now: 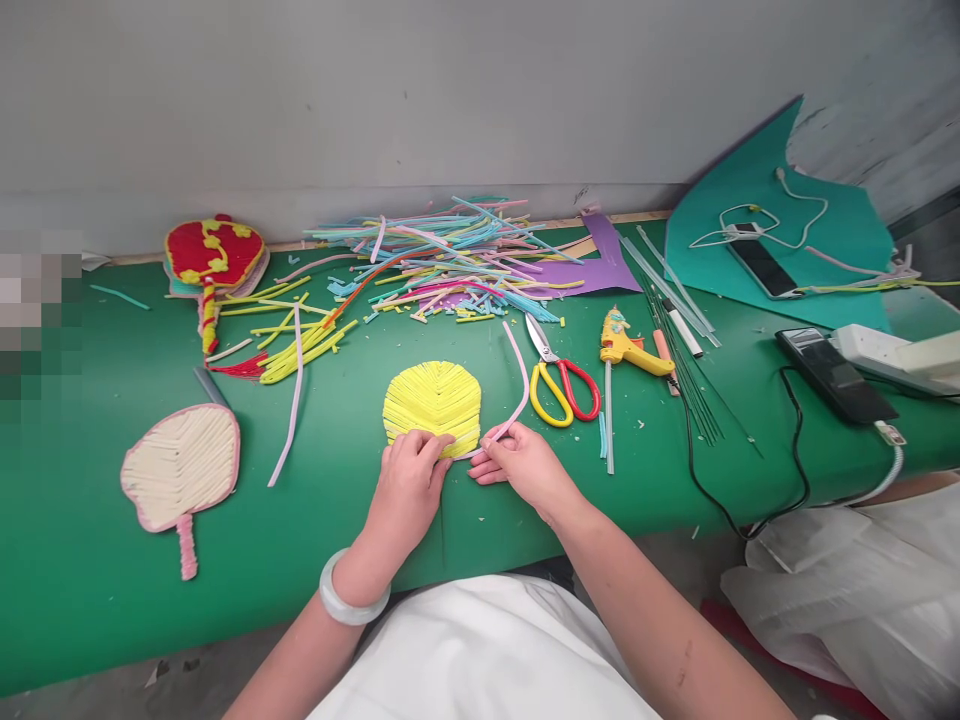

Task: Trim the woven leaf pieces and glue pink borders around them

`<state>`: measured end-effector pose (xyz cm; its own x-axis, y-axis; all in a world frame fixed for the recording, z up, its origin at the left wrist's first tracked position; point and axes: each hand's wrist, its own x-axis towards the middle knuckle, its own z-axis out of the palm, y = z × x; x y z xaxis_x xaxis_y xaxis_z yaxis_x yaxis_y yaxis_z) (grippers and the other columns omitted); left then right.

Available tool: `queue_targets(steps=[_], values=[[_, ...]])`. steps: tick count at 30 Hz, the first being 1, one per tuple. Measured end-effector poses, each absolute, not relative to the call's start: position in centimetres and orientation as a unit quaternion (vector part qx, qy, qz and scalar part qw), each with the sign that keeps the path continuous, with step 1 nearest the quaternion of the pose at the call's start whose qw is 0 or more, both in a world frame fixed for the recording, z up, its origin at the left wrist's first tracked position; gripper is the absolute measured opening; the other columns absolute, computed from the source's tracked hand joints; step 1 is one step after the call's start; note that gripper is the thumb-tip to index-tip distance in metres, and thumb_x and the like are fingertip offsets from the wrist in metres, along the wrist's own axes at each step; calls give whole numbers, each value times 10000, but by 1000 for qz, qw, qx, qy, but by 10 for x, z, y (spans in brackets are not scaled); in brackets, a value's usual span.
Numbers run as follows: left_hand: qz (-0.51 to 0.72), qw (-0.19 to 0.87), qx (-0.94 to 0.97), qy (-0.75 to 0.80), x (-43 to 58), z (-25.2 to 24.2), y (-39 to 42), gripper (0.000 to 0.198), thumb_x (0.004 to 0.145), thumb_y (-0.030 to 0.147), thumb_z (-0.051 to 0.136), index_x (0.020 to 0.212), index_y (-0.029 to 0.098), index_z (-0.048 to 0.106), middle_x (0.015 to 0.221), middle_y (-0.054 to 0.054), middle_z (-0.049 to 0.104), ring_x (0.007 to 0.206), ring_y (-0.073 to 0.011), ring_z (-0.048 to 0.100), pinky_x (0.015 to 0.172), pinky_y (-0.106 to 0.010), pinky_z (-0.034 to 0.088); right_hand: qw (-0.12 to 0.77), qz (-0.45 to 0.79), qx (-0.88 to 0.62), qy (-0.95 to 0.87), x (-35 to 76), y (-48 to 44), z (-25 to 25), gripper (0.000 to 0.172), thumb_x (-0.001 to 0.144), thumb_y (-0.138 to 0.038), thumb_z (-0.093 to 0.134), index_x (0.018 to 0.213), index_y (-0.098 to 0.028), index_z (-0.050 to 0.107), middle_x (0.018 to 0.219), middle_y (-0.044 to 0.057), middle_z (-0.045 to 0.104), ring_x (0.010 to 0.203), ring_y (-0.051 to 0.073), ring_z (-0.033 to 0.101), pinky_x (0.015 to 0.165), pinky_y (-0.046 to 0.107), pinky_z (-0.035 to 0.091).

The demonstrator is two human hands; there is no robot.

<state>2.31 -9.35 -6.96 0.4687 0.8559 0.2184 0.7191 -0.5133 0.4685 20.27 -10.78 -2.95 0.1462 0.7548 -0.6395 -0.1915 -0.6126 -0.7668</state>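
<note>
A round yellow woven fan face [433,402] lies flat on the green table [90,560] in front of me. My left hand [411,482] presses its fingers down on the fan's near edge. My right hand [517,462] pinches the end of a pale pink strip [520,390] right at the fan's lower right rim. The strip curves up and away to the right of the fan.
Yellow-and-red scissors [561,378] and a yellow glue gun [628,346] lie right of the fan. A heap of coloured strips [442,262] sits behind it. A cream fan with pink rim [182,466] and a red fan [214,252] lie left. Phones, cables and a power strip [892,352] are at right.
</note>
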Motion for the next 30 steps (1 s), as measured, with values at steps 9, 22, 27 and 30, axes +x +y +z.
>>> queue_targets(steps=[9,22,27,30], values=[[227,119,856,448,22,-72,-92,239,1015,185,507,1049,256,732,923,-46,616,842,-191,548,734,-339,381,361,604,-661,-263,209,-101,-34,150,941,-91,571,833,-186,529,628,2,693,519,137,701,531,243,603],[200,54,879,430,24,-68,-97,315,983,80,458,1077,243,711,924,-72,624,838,-210,544,720,-356,406,343,556,-677,-337,223,-83,-44,227,893,-122,648,714,-192,527,524,-56,607,406,95,615,378,172,510],[185,44,883,430,23,-70,-96,310,991,99,459,1094,256,707,946,-73,631,847,-219,542,724,-366,406,329,538,-688,-358,226,-76,-40,249,867,-136,695,691,-198,530,532,-48,625,419,94,620,381,165,501],[179,46,883,431,23,-70,-96,292,989,103,477,1087,250,709,946,-74,631,841,-224,540,716,-367,401,317,532,-692,-371,228,-71,-38,251,855,-141,713,682,-200,541,545,-37,638,436,102,629,388,173,505]])
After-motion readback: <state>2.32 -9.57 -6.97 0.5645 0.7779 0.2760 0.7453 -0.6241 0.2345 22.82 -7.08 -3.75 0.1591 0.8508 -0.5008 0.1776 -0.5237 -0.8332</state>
